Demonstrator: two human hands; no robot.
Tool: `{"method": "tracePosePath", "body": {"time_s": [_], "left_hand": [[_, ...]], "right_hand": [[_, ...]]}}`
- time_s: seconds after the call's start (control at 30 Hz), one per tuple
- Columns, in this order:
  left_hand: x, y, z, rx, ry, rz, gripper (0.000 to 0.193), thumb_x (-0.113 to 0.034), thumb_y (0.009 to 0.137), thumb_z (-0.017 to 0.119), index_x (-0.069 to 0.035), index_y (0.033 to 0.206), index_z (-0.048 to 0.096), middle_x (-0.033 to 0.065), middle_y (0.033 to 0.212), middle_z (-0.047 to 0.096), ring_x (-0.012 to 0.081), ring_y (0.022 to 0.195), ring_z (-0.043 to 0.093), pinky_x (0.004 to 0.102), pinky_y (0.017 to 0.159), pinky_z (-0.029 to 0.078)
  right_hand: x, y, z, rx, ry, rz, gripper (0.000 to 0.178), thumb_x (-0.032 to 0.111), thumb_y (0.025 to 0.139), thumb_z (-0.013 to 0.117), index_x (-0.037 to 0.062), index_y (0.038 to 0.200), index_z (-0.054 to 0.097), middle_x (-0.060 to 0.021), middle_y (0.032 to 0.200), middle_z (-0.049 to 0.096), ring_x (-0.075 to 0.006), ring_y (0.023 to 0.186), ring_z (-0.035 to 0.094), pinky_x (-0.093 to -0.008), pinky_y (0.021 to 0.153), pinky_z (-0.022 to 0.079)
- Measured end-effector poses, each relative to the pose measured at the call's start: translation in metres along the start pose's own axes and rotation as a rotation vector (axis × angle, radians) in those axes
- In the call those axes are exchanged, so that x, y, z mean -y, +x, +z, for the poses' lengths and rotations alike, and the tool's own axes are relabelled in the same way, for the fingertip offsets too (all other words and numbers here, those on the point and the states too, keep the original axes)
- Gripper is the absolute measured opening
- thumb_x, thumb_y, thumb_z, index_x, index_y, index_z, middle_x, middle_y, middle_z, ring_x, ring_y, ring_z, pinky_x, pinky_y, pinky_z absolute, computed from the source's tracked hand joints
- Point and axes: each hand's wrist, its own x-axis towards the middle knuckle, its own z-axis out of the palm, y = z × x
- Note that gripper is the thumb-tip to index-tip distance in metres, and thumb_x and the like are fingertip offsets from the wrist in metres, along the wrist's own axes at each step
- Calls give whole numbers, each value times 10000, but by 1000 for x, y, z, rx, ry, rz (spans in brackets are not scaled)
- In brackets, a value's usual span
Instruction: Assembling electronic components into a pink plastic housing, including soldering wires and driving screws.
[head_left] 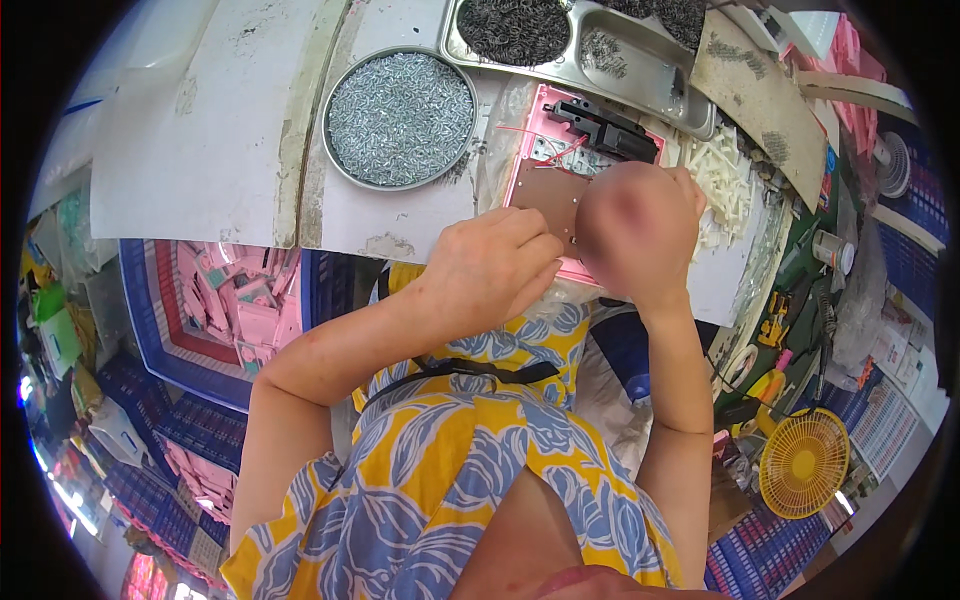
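Observation:
A pink plastic case lies at the table's near edge, holding a brown panel, a black mechanism and thin red wires. My left hand is at the case's near left corner, its fingers curled and pressed together. What they pinch, if anything, is hidden. Over the case's right side is my right hand. A blurred patch covers most of it, so its grip does not show.
Behind the case, a metal tray holds dark springs. A round dish of small screws stands to the left, and white plastic parts are piled on the right. Below left, a blue crate contains pink parts. A yellow fan is at lower right.

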Motion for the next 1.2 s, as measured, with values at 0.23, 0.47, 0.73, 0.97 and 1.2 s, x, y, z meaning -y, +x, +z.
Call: {"method": "tracePosePath", "body": {"time_s": [0.23,0.47,0.73,0.97,1.2], "left_hand": [[-1,10,-7,80,-99,-114,166,-87,836,723,-53,995,687,96,882,640,306,786,658,385,656,540],[-15,46,12,-91,-299,-101,267,-25,851,687,-29,1118,687,133,963,649,330,830,664,403,714,554],[-10,46,6,-22,-227,-72,214,-49,866,708,-50,1080,703,102,932,656,305,809,654,382,702,545],[30,68,-51,33,205,-42,221,-123,846,759,-77,1054,699,90,1027,633,315,852,655,392,744,541],[43,81,-60,221,238,8,122,-139,870,735,-60,929,663,87,980,638,303,823,644,401,716,518]], "right_hand": [[-6,-18,-3,-124,285,154,130,27,763,753,79,836,658,-24,756,614,-210,755,543,-340,805,391],[-3,-28,-18,-97,387,-13,214,-14,712,783,78,873,675,-28,809,662,-244,789,560,-370,759,436],[-17,-35,-32,-26,247,-235,288,25,617,802,87,871,681,-30,896,715,-276,846,595,-396,768,450],[-22,-28,-33,-58,240,-167,251,-12,655,769,84,866,674,-45,869,701,-290,835,592,-384,749,457],[-23,-24,-32,-74,254,-80,228,-26,665,753,78,846,660,-46,828,681,-291,813,582,-371,726,457]]}}
